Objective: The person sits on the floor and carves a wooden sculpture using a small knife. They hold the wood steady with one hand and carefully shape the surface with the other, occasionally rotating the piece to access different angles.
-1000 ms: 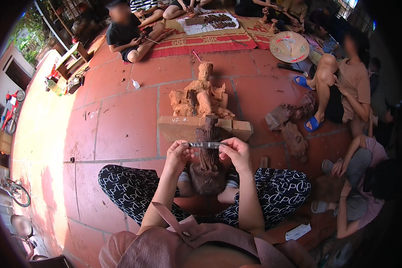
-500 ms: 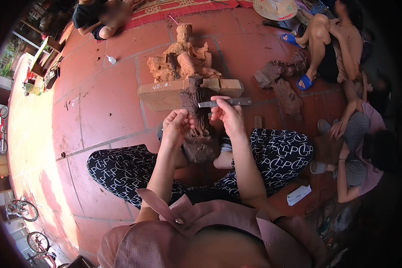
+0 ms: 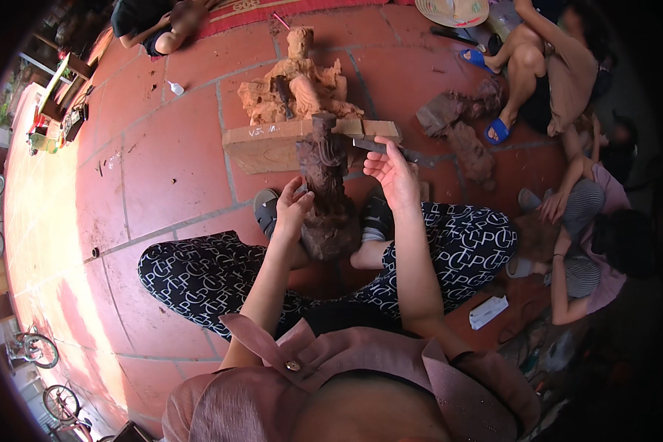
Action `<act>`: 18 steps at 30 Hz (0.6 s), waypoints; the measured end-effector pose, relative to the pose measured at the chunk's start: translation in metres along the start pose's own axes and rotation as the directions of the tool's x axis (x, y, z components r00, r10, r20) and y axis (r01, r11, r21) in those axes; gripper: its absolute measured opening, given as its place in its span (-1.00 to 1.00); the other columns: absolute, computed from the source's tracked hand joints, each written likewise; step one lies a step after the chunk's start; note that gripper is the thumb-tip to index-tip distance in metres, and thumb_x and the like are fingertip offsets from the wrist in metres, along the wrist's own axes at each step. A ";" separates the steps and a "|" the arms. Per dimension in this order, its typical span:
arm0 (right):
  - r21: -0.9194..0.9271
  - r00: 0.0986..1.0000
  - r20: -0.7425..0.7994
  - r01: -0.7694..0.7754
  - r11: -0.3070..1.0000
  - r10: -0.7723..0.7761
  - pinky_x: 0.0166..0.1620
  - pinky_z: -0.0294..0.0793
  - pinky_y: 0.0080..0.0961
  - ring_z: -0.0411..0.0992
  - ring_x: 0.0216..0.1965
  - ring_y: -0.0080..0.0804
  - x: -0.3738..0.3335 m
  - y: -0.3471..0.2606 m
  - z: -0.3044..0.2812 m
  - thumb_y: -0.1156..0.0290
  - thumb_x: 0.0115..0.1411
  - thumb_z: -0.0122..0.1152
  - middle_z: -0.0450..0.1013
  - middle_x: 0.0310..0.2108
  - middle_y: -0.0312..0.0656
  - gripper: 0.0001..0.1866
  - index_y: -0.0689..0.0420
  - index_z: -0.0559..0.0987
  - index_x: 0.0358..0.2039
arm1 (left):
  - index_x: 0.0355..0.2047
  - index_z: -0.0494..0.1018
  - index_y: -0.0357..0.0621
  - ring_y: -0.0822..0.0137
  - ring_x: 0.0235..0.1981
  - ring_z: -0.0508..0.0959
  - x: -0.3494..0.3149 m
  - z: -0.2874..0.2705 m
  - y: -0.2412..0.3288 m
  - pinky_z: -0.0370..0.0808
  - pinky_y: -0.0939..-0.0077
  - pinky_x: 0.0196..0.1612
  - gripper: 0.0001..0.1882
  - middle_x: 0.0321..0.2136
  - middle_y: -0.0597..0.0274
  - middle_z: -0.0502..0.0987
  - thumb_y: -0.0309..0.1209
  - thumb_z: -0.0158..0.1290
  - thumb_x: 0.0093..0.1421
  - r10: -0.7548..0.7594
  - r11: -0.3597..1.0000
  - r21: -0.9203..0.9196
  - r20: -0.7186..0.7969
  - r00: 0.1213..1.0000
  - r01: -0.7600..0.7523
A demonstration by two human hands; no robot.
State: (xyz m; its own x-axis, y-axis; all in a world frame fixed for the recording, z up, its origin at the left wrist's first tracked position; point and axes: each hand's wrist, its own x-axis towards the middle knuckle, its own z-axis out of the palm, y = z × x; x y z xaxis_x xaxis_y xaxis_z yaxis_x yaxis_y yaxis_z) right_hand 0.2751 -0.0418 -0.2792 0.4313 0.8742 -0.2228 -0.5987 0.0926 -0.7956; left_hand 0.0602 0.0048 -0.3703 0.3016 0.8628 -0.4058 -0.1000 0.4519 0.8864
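Note:
A dark brown wooden carving (image 3: 325,166) with draped, figure-like relief stands upright between my feet, its rough base toward me. My left hand (image 3: 295,210) is at its left side, fingers loosely bent and apart, holding nothing I can see; whether the fingertips touch the wood I cannot tell. My right hand (image 3: 396,177), to the right of the carving, is closed on a flat dark metal carving blade (image 3: 412,156). The bright tip of the blade points left toward the top of the carving, apart from it. The fingers partly hide the blade.
Behind the carving, a lighter orange wooden figure (image 3: 298,88) stands by a thick wooden block (image 3: 265,149). Dark carved pieces (image 3: 470,151) lie to the right, near a seated person in blue sandals (image 3: 498,131). Other people sit at right and far left. A white bottle (image 3: 175,88) lies on the tiles.
My left hand's fingers have come apart from a pinch in front of the carving and moved left. My right hand has moved right and up with the blade, its tip now away from the carving.

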 end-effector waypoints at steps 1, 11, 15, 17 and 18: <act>0.029 1.000 -0.006 0.002 1.000 -0.002 -0.34 0.55 -0.50 0.51 -0.44 -0.45 0.000 0.000 0.002 0.30 0.24 0.08 0.52 -0.45 -0.18 -0.73 0.18 0.51 -0.12 | 0.17 0.16 -0.30 0.26 -0.07 0.44 0.001 0.003 -0.005 0.38 0.42 0.01 -0.40 -0.01 0.05 0.37 -0.50 0.08 0.11 0.016 0.998 0.053 0.021 1.000 -0.017; -0.395 0.962 0.106 0.274 0.877 -0.253 -0.47 0.41 -0.73 0.39 -0.56 -0.67 0.042 -0.005 0.041 0.43 0.09 0.29 0.43 -0.57 -0.31 -0.84 0.21 0.50 -0.38 | 0.31 -0.20 -0.06 -0.01 0.16 0.29 0.023 0.021 -0.042 0.27 0.29 0.15 -0.02 0.14 -0.17 0.23 -0.45 0.18 -0.02 0.426 0.770 0.483 0.099 0.899 -0.418; -0.589 0.964 0.263 0.197 0.784 -0.045 -0.43 0.42 -0.73 0.41 -0.52 -0.65 0.064 0.000 0.026 0.46 0.06 0.30 0.48 -0.52 -0.27 -0.82 0.25 0.53 -0.34 | 0.32 -0.21 0.02 -0.09 0.15 0.26 0.014 0.014 -0.041 0.28 0.24 0.14 -0.01 0.14 -0.19 0.22 -0.41 0.19 -0.02 0.447 0.727 0.511 0.155 0.881 -0.459; -0.577 0.957 0.289 0.187 0.795 -0.016 -0.41 0.44 -0.71 0.43 -0.51 -0.62 0.065 0.005 0.022 0.49 0.03 0.31 0.49 -0.51 -0.26 -0.81 0.26 0.55 -0.33 | 0.31 -0.21 -0.01 -0.08 0.15 0.26 0.011 0.012 -0.039 0.28 0.24 0.14 -0.02 0.14 -0.18 0.21 -0.39 0.18 -0.01 0.419 0.733 0.524 0.156 0.895 -0.434; -0.575 0.953 0.303 0.191 0.796 -0.010 -0.40 0.44 -0.70 0.43 -0.51 -0.62 0.065 0.006 0.022 0.50 0.02 0.32 0.49 -0.51 -0.26 -0.81 0.26 0.55 -0.33 | 0.31 -0.21 -0.02 -0.08 0.15 0.26 0.011 0.011 -0.038 0.28 0.23 0.14 -0.02 0.14 -0.18 0.21 -0.37 0.17 0.00 0.403 0.736 0.530 0.158 0.901 -0.422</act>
State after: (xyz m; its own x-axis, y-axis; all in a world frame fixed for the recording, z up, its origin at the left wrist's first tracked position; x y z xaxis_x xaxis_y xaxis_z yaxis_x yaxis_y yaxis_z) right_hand 0.2846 0.0258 -0.2867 0.2126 0.9765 -0.0338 -0.0061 -0.0333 -0.9994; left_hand 0.0778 -0.0058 -0.4058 0.3814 0.9240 0.0267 0.3015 -0.1516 0.9413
